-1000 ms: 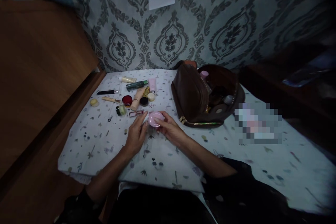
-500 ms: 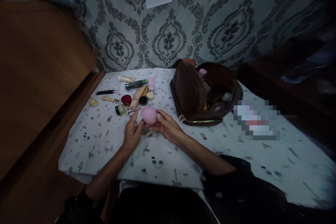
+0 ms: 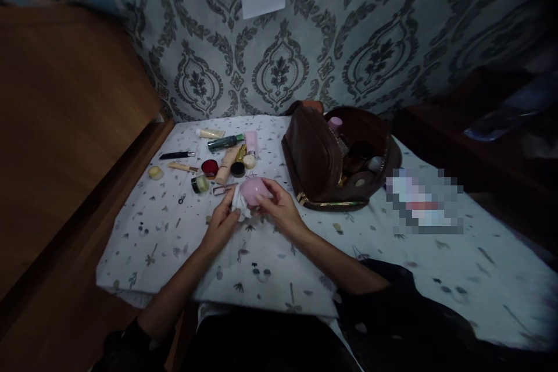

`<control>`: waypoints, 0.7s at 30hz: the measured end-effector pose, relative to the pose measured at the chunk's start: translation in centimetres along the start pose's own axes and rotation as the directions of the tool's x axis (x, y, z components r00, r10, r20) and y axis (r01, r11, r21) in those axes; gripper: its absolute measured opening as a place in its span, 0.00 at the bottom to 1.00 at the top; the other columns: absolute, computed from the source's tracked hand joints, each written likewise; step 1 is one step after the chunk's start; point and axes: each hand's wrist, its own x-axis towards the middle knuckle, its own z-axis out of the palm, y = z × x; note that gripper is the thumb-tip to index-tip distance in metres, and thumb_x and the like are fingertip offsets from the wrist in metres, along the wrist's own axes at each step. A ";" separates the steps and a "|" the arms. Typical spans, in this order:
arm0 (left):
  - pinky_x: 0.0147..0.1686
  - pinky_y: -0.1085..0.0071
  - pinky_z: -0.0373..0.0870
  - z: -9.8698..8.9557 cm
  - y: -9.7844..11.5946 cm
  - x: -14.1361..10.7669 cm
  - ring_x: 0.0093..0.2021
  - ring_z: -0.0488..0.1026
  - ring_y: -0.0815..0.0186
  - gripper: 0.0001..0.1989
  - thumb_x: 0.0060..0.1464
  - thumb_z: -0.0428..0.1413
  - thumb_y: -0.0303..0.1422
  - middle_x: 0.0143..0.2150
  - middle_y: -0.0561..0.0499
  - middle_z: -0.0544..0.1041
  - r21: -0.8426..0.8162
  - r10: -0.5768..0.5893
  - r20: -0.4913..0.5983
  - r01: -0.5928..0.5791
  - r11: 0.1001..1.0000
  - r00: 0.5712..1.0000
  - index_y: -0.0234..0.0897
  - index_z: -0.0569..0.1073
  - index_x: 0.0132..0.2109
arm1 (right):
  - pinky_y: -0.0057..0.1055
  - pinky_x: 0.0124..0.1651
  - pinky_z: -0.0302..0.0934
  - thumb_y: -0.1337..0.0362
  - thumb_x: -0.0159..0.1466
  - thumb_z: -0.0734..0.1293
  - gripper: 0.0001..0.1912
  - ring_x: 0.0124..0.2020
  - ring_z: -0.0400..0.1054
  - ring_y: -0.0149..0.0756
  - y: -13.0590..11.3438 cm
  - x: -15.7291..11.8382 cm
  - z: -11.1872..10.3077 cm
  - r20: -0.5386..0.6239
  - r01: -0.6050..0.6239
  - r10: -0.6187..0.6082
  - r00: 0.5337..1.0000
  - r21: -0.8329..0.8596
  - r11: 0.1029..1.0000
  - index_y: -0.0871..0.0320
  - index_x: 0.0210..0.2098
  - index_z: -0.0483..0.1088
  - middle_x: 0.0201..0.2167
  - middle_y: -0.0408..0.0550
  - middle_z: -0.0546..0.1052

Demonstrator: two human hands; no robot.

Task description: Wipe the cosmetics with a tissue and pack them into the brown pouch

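A rounded pink item (image 3: 253, 190) is held between my hands above the patterned white cloth. Fingers of my right hand (image 3: 281, 209) wrap round its right side, the thumb lying on its front. My left hand (image 3: 220, 224) pinches a crumpled white wipe (image 3: 240, 202) against the left side of the pink item. Just beyond my left fingers lies a small pinkish tube (image 3: 222, 189). A jar with a pale green body (image 3: 200, 184), a red jar (image 3: 210, 168), a black lid (image 3: 238, 169) and a beige tube (image 3: 227, 165) rest close by.
An open brown bag (image 3: 314, 157) with cosmetics inside stands at right. Farther back lie a dark green bottle (image 3: 224, 142), a pink tube (image 3: 251, 142) and a cream tube (image 3: 210, 133). At left are a black pen-like item (image 3: 176, 155) and a brush (image 3: 183, 167). A wooden cabinet (image 3: 65, 128) borders the left.
The pink item has shifted slightly right and tilted in my hands. My right thumb has come onto its front, and more of the white wipe shows.
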 end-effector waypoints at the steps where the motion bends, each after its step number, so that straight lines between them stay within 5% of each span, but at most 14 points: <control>1: 0.65 0.58 0.56 0.2 0.2 -0.1 0.65 0.63 0.55 0.28 0.58 0.54 0.38 0.64 0.42 0.68 0.011 0.023 0.019 -0.023 1.000 1.000 0.37 0.63 0.64 | 0.27 0.25 0.67 0.55 0.55 0.74 0.28 0.29 0.71 0.32 -0.1 -0.1 0.0 -0.028 0.026 -0.027 0.999 -0.061 0.998 0.52 0.52 0.67 0.48 0.48 0.72; 6: 0.50 0.65 0.68 1.1 0.7 -0.5 0.48 0.73 0.61 0.15 0.59 0.57 0.36 0.47 0.46 0.75 -0.019 0.059 0.002 -0.059 0.998 0.998 0.37 0.66 0.51 | 0.28 0.28 0.66 0.56 0.56 0.73 0.26 0.31 0.67 0.32 -0.1 -0.4 -0.5 -0.083 0.127 -0.157 0.984 -0.294 0.947 0.52 0.52 0.69 0.49 0.49 0.69; 10: 0.39 0.72 0.67 1.2 0.7 -0.8 0.37 0.70 0.67 0.10 0.58 0.58 0.36 0.37 0.53 0.71 0.041 0.065 -0.030 -0.064 0.997 0.997 0.38 0.67 0.43 | 0.30 0.38 0.67 0.57 0.57 0.73 0.24 0.38 0.67 0.35 0.2 -0.4 -0.7 -0.042 0.222 -0.263 0.964 -0.418 0.881 0.51 0.53 0.70 0.49 0.49 0.68; 21: 0.44 0.68 0.68 0.9 0.7 -1.0 0.42 0.72 0.62 0.12 0.58 0.56 0.34 0.41 0.49 0.73 0.245 0.143 -0.036 -0.129 0.961 0.989 0.37 0.69 0.49 | 0.35 0.45 0.67 0.55 0.59 0.72 0.24 0.43 0.62 0.39 -0.4 -0.5 -0.6 0.006 0.250 -0.284 0.959 -0.491 0.834 0.49 0.54 0.72 0.42 0.48 0.63</control>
